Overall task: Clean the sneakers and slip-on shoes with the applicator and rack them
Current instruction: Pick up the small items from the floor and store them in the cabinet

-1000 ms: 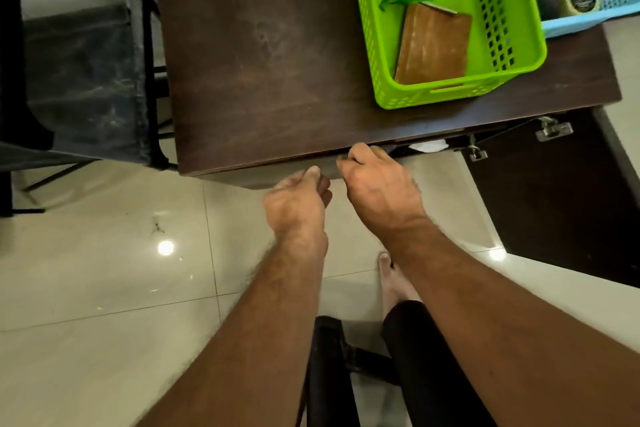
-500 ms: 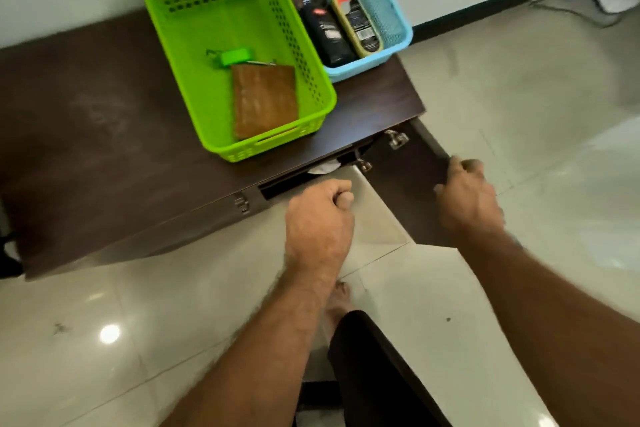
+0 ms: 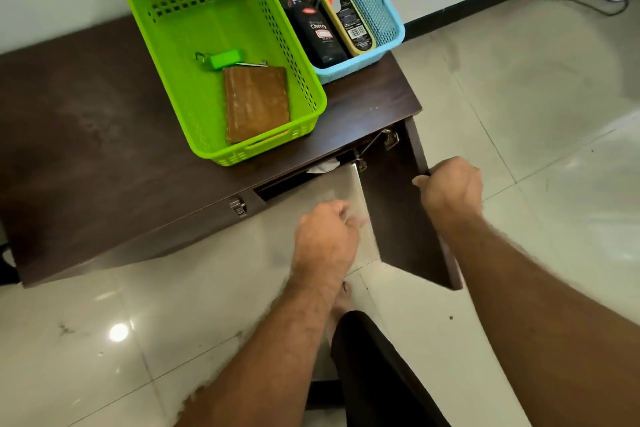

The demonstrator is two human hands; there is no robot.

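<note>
Now the right-hand cabinet door [image 3: 398, 204] stands swung well open, where a second ago both hands were bunched together at the front edge of the closed cabinet under the table [image 3: 86, 135]. The right hand [image 3: 450, 189] has its grip clamped on the door's outer edge, while the left hand [image 3: 325, 239] hangs in front of the opening with fingers curled loosely together around nothing, a little blurred. The view has also shifted rightward, bringing the blue basket [image 3: 388, 14] into sight; it holds a black Cherry bottle [image 3: 311, 24] and a Kiwi applicator [image 3: 348, 21] lying side by side, next to the green basket [image 3: 166, 55] with its brown pad [image 3: 256, 102] and green clip [image 3: 225, 59]. Opening the door most likely means the shoes are about to be fetched, so cleaning has not begun. No sneakers or slip-ons show anywhere; the cabinet's inside is hidden beneath the tabletop, apart from a scrap of something white [image 3: 323, 167] at the gap. No rack is visible either.
</note>
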